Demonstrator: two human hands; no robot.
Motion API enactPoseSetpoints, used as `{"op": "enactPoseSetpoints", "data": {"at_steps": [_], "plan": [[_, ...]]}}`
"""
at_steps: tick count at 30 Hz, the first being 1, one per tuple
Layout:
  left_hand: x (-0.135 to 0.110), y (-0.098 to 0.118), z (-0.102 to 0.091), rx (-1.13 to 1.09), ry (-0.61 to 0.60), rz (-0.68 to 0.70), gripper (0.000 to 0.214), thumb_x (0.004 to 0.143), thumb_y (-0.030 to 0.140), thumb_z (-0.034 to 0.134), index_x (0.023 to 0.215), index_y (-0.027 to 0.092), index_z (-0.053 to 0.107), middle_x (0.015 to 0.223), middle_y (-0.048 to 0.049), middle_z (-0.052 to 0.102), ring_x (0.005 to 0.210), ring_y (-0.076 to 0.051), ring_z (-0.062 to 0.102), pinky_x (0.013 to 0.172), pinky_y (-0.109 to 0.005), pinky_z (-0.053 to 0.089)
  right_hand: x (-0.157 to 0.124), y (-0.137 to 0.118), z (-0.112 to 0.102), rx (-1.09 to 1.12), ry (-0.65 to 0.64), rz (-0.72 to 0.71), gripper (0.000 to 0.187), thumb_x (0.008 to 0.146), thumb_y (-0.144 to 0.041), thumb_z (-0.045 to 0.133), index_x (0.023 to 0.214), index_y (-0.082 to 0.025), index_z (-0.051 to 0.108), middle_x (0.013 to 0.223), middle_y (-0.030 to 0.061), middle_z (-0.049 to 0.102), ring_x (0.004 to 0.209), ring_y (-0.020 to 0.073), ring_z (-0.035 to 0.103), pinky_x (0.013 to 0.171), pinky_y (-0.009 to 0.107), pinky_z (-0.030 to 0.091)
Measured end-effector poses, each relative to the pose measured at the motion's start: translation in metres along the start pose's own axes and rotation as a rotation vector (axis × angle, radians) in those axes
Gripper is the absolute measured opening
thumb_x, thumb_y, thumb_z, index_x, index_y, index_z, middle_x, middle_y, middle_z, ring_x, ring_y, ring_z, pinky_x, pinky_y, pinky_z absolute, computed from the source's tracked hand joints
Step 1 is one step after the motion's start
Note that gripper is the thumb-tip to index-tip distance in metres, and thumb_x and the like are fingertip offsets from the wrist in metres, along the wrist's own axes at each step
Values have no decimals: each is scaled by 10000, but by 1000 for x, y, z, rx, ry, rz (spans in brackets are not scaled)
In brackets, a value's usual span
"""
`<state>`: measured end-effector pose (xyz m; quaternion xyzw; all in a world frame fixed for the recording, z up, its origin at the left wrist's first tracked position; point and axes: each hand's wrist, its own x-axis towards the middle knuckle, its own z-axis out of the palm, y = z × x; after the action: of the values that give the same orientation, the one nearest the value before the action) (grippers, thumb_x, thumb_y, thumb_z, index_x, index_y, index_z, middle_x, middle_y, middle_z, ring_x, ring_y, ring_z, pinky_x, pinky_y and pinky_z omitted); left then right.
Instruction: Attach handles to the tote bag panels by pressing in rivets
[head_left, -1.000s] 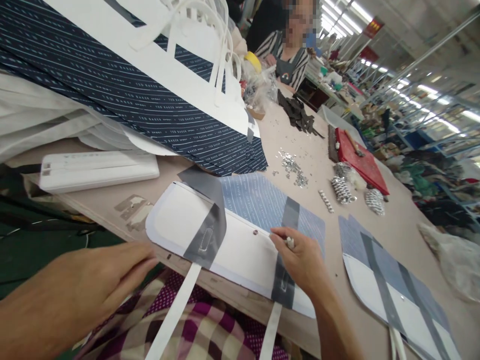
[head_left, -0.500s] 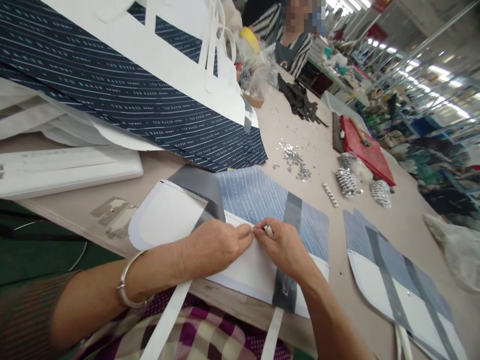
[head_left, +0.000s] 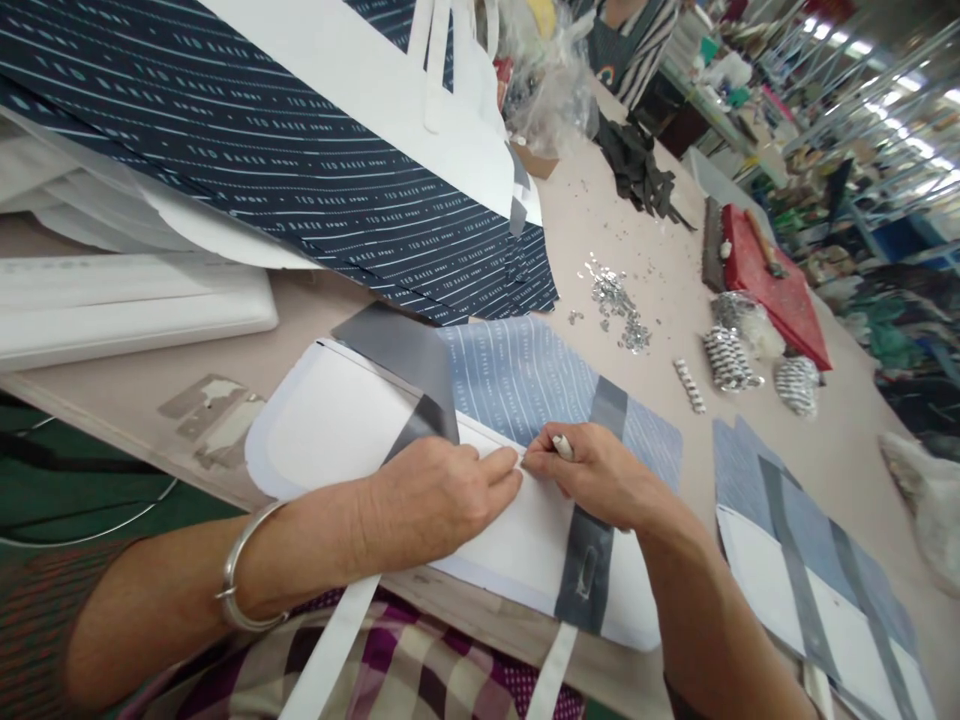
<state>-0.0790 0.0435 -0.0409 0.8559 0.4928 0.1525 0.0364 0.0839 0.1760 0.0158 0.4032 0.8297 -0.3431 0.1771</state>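
Note:
Before me lies a bag panel [head_left: 345, 415] with a blue striped upper part, white lower part and grey straps, its white ribbons hanging over the table edge. My left hand [head_left: 450, 500] rests on the white part, fingers pressed together near the seam. Whatever is between its fingertips is too small to make out. Just right of it, my right hand [head_left: 600, 470] is closed around a slim white pen-like tool [head_left: 562, 447], whose end sticks up above the fingers. Its working tip is hidden. The fingertips of both hands nearly meet at the seam.
A stack of navy printed panels [head_left: 360, 215] fills the left back. Small silver metal bits [head_left: 619, 305] lie scattered behind. Further right are a red block with a hammer [head_left: 772, 285], wrapped striped bundles [head_left: 731, 358] and another blue-and-white panel [head_left: 780, 560]. A person stands across the table.
The view has tilted and shifted slightly. My right hand has turned a little, its wrist now more to the right. Both hands stay close together at the seam.

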Motion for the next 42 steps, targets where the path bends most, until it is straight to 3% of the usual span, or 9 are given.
{"op": "enactPoseSetpoints", "data": {"at_steps": [8, 17, 26, 29, 33, 36, 39, 42], "plan": [[-1, 0, 2, -4, 9, 2, 195, 939, 165, 462, 1109, 170, 559, 958, -31, 594, 594, -156, 538, 452, -341, 354, -1, -5, -1, -73, 7, -14, 173, 877, -267, 544, 771, -221, 673, 534, -35, 615, 526, 122, 547, 565, 246, 349], [-2, 0, 2, -5, 5, 9, 286, 921, 145, 465, 1195, 153, 547, 974, -19, 594, 608, -164, 558, 464, -360, 407, -4, -15, 4, -279, 57, -61, 159, 892, -177, 494, 816, -160, 633, 754, 79, 702, 695, 189, 624, 620, 275, 360], [-1, 1, 3, 29, -1, -6, 273, 933, 162, 441, 1176, 165, 567, 1117, -44, 625, 639, -168, 592, 471, -354, 424, -4, -4, 9, -31, 147, -4, 72, 844, -227, 605, 895, -198, 647, 699, -12, 657, 655, 142, 575, 595, 253, 359], [-1, 1, 2, 41, 19, 15, 304, 932, 146, 429, 1204, 161, 564, 1289, -57, 585, 641, -155, 597, 481, -352, 441, -12, 3, 4, 159, 220, 8, 167, 871, -288, 600, 745, -191, 652, 629, -27, 612, 577, 112, 527, 539, 238, 348], [0, 0, 0, 35, 11, 35, 340, 915, 121, 438, 1232, 146, 558, 1313, -77, 588, 628, -142, 590, 478, -330, 436, -34, 1, -5, 816, 705, -79, 170, 855, -346, 656, 802, -184, 649, 502, -85, 467, 398, 64, 354, 408, 204, 268], [0, 0, 1, 29, 3, 12, 347, 909, 120, 460, 1243, 147, 551, 1228, -114, 630, 636, -135, 595, 488, -287, 419, -43, -6, -2, 1328, 987, -238, 109, 887, -281, 613, 835, -185, 620, 444, -123, 354, 365, 54, 263, 403, 193, 310], [1, -1, 2, 21, 4, 0, 335, 921, 127, 455, 1243, 160, 546, 1168, -119, 648, 626, -124, 595, 487, -258, 402, -36, -6, 12, 1692, 1101, -285, 255, 982, -270, 449, 796, -178, 597, 415, -124, 320, 339, 51, 225, 384, 176, 298], [2, -1, 2, 22, 18, 15, 325, 946, 138, 422, 1248, 159, 540, 1155, -112, 653, 619, -123, 598, 482, -260, 405, -19, 4, 30, 1959, 1099, -249, 338, 1011, -229, 349, 780, -168, 587, 402, -119, 326, 316, 44, 259, 367, 163, 268]]}}
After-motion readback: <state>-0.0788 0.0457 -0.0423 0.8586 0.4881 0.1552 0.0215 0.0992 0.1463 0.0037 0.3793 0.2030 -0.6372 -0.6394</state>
